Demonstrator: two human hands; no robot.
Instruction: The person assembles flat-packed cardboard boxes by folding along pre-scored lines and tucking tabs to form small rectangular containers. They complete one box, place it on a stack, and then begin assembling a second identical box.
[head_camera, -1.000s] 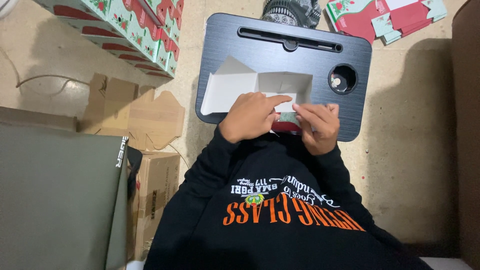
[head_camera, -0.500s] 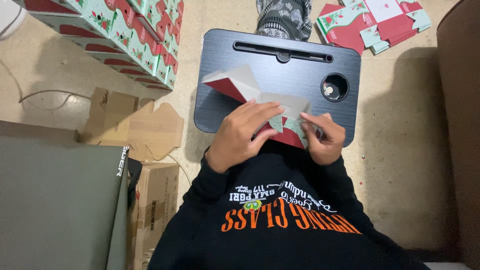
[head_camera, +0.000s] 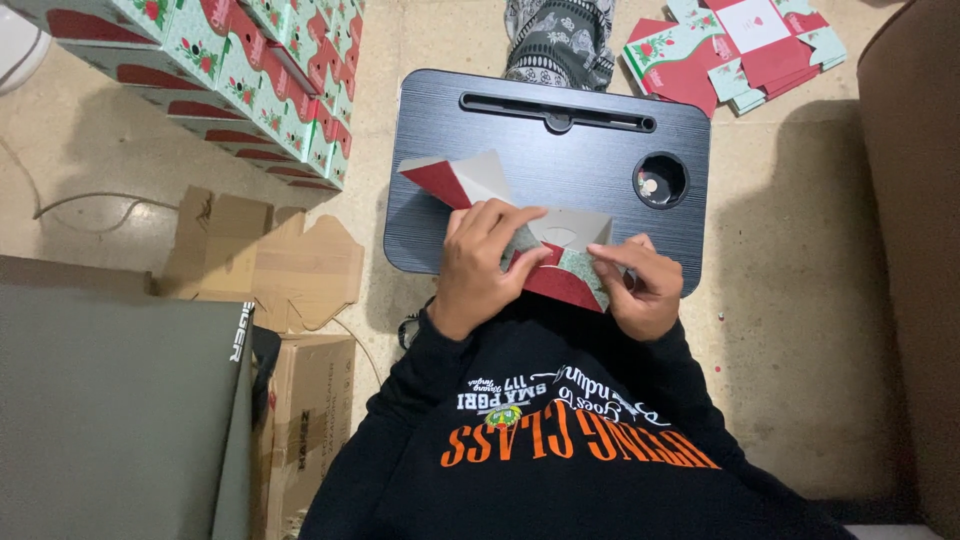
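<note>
Cardboard box blank (head_camera: 520, 225), red and grey, half folded on a black lap desk (head_camera: 520, 130).
Left hand (head_camera: 480, 262) and right hand (head_camera: 635, 285) pinch its flaps; creasing firmly along the scored lines would fold it cleanly.

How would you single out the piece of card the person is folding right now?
Find the dark lap tray on the floor. At its near edge, both hands pinch a half-folded box blank, red and green outside, grey inside. Unlike the flat blanks beyond the tray, it is bent up.

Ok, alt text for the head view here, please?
Two hands, left hand and right hand, fold a red-and-grey flat card box on a black lap tray. Finished floral boxes stand stacked upper left; flat blanks lie upper right.
</note>
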